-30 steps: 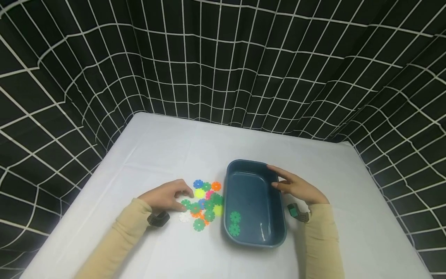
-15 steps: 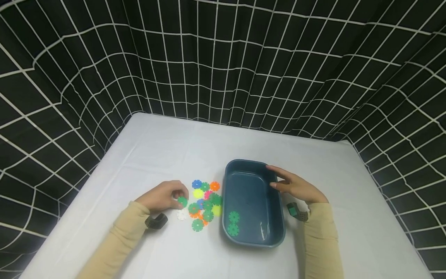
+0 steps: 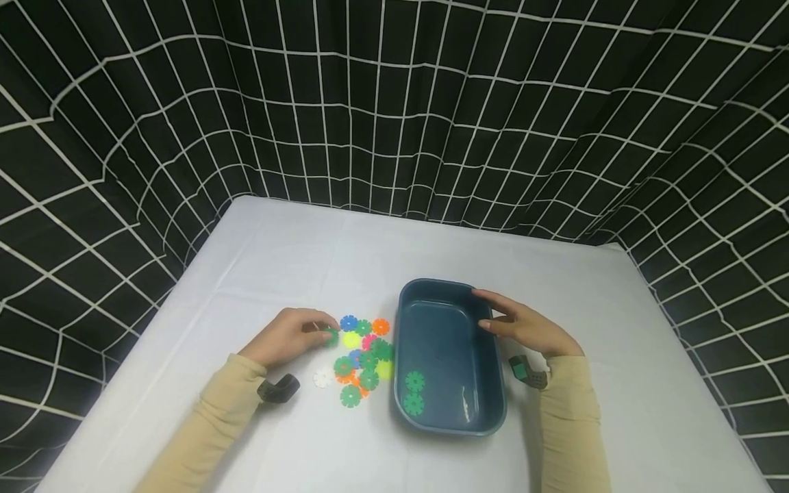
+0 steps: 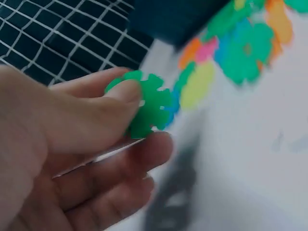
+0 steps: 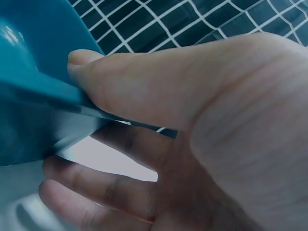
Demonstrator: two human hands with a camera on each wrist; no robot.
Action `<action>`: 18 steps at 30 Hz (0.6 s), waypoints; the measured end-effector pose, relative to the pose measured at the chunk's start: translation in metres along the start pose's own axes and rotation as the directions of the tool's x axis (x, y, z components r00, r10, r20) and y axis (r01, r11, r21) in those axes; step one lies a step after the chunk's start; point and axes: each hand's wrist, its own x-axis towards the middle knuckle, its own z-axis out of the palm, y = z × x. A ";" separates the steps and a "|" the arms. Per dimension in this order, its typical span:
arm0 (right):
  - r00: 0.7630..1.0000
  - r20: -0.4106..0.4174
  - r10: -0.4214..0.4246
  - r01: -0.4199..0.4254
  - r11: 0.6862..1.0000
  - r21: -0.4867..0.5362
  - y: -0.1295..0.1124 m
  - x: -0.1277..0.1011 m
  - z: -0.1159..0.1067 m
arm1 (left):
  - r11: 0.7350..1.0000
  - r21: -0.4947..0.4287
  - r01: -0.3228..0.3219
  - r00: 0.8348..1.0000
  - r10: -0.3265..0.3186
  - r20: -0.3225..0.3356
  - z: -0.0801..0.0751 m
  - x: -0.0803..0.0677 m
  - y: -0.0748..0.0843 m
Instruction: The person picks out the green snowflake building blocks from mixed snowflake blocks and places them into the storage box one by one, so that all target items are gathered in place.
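My left hand (image 3: 288, 337) pinches a green notched plastic disc (image 4: 153, 107) between thumb and fingers, as the left wrist view shows close up. Beside it on the table lies a loose heap of similar notched discs, among them a blue disc (image 3: 348, 322), a yellow disc (image 3: 352, 340) and a white disc (image 3: 322, 378). A blue-grey plastic basin (image 3: 442, 356) stands right of the heap, with two green discs (image 3: 414, 392) on its floor. My right hand (image 3: 530, 330) holds the basin's right wall, its thumb (image 5: 110, 82) over the rim and its fingers along the outside.
A white cloth (image 3: 296, 260) covers the table. Black curtains (image 3: 394, 116) with a white grid hang behind and at both sides. A wrist device (image 3: 279, 389) sits on the left arm, and another wrist device (image 3: 526, 372) on the right.
My left hand has taken a green disc from the left side of the heap and moved it up and away from the white disc. The right hand stays at the basin wall.
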 end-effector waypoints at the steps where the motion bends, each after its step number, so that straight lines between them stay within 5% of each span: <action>1: 1.000 0.002 0.002 -0.002 1.000 0.003 0.000 0.000 0.000 | 1.000 -0.014 -0.002 1.000 0.002 -0.009 -0.001 0.001 0.004; 9: 1.000 0.001 0.025 -0.025 1.000 -0.016 -0.002 -0.001 0.001 | 0.992 -0.088 -0.086 0.995 0.081 -0.059 -0.003 0.021 0.046; 18: 1.000 -0.007 0.018 -0.018 1.000 -0.019 -0.003 0.000 0.002 | 0.985 -0.097 -0.140 0.988 0.145 0.050 0.018 0.051 0.087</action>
